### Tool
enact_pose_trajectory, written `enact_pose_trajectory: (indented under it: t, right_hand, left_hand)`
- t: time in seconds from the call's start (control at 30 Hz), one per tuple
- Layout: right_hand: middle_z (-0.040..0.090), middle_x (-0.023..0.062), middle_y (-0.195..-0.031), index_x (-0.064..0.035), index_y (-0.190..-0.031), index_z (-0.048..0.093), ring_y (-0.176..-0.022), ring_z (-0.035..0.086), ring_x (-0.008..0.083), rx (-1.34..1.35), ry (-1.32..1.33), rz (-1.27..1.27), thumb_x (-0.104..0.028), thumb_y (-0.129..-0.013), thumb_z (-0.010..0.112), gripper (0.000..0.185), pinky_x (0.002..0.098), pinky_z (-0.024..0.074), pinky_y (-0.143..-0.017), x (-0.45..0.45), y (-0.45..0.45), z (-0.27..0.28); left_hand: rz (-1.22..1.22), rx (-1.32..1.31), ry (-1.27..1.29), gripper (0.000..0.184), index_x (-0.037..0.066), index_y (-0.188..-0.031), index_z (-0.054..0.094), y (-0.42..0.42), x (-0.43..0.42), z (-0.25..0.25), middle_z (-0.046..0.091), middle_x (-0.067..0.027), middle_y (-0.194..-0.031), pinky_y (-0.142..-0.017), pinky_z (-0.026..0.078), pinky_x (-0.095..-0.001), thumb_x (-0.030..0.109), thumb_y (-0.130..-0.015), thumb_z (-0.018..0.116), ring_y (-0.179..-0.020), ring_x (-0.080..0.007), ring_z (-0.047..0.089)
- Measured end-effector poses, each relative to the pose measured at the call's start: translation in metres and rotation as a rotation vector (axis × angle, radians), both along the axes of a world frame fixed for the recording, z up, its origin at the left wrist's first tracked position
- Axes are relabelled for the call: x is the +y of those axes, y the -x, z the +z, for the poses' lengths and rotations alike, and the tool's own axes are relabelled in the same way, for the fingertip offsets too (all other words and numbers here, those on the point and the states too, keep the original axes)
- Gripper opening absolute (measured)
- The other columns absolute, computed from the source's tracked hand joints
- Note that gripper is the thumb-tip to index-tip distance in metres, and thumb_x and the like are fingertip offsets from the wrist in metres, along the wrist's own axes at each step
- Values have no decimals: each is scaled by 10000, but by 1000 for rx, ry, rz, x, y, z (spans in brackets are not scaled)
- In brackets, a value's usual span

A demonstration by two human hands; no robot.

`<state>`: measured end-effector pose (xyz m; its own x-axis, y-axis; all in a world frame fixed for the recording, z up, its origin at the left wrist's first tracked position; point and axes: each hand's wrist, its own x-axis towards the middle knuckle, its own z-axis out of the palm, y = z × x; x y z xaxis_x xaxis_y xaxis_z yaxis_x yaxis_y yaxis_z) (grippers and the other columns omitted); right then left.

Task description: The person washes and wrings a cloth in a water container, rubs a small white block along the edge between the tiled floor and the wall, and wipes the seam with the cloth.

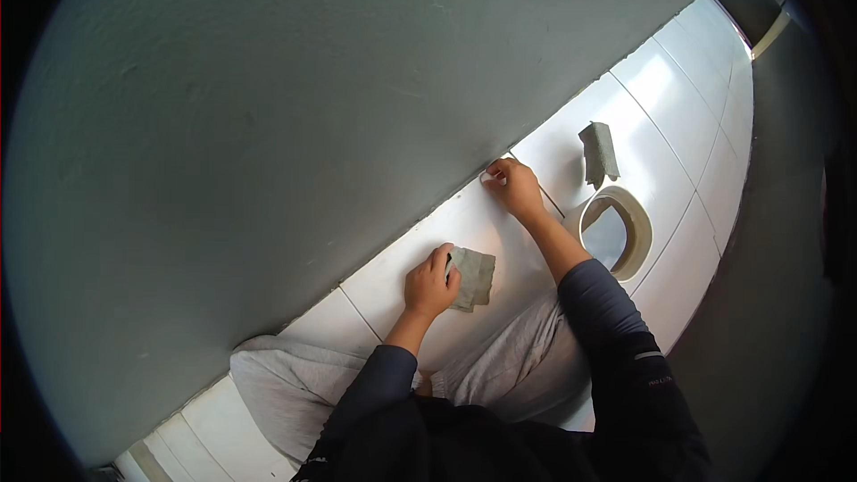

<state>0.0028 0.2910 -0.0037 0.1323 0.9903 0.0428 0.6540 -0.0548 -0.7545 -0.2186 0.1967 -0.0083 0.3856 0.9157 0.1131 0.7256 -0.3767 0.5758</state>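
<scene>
My left hand [430,284] rests low over the white tiles, its fingers curled at the edge of a grey, folded piece of sandpaper or cloth [473,278]. Which of the two it is, I cannot tell. At the seam where tile meets wall, my right hand [518,189] is closed in a pinch. A small white thing [492,178] shows at its fingertips, too small to name. Beside my right forearm stands a cream round tub [641,230] with what looks like liquid inside. Another grey folded piece [599,153] lies just beyond its rim.
A grey wall [268,125] rises along the left, with a rough edge where it meets the white tiled floor [656,80]. My legs in light grey trousers [518,357] are folded on the tiles. A dark surface [759,303] borders the tiles at right.
</scene>
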Motion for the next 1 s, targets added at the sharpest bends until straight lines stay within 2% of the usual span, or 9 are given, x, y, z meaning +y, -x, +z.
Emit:
enact_pose_trajectory:
  t: [0.17,0.27,0.37,0.43,0.57,0.63,0.8,0.9,1.0]
  right_hand:
    - [627,112,-800,-37,-857,603,-755,611,268,-14,-42,-52,-89,-676,685,205,353,473,-681,3,0,-2]
    - [627,113,-796,-38,-837,626,-737,609,269,124,48,-106,-98,-669,693,191,352,475,-677,6,-4,-3]
    - [641,119,-822,-14,-855,643,-713,629,214,-4,129,-72,-106,-704,701,186,311,489,-663,6,-2,-2]
    - [643,119,-795,-8,-840,650,-712,633,218,-27,44,-14,-103,-693,706,184,310,491,-661,5,3,-6]
    - [641,119,-778,-2,-824,652,-699,631,227,-42,-11,-51,-108,-690,701,178,312,492,-662,8,2,-10]
    - [622,128,-770,-14,-791,645,-696,606,281,19,20,-194,-93,-656,680,160,360,481,-655,12,-4,-8]
    - [625,138,-783,-7,-764,658,-709,615,288,-91,-61,-52,-98,-664,671,136,361,488,-661,6,10,-5]
    - [630,137,-783,-9,-780,663,-711,613,298,-15,37,-246,-105,-666,678,150,366,491,-673,11,-2,-4]
    - [633,134,-785,-9,-787,662,-715,614,298,-47,-28,-144,-92,-658,680,154,366,490,-671,7,12,-4]
  left_hand:
    - [-2,-10,-14,384,79,-1140,479,-1,0,0,625,-124,-936,-651,503,-416,171,-770,527,-746,-322,618]
    - [7,-29,-21,384,81,-1132,506,-1,0,-1,631,-149,-880,-640,496,-412,155,-758,546,-716,-327,613]
    - [-6,6,-18,380,76,-1136,482,0,0,-1,626,-123,-934,-641,505,-407,167,-770,527,-734,-314,622]
    - [-8,6,-16,377,76,-1133,485,0,0,0,626,-123,-930,-639,504,-405,164,-768,528,-732,-312,623]
    - [-8,-13,-22,376,75,-1130,486,0,0,-1,626,-123,-925,-638,503,-406,162,-766,528,-731,-313,621]
    - [6,-30,-18,374,81,-1124,506,-1,0,-1,631,-141,-894,-650,495,-407,151,-758,541,-726,-325,613]
    - [-11,-24,-43,376,70,-1128,487,-2,0,-2,624,-126,-915,-635,500,-408,160,-766,531,-728,-316,617]
    - [-1,-17,-24,377,68,-1127,487,-1,0,-1,623,-127,-910,-633,498,-412,159,-764,533,-728,-317,616]
    - [-5,-26,-19,378,68,-1126,487,-2,0,-1,622,-127,-906,-631,497,-414,159,-762,534,-727,-318,615]
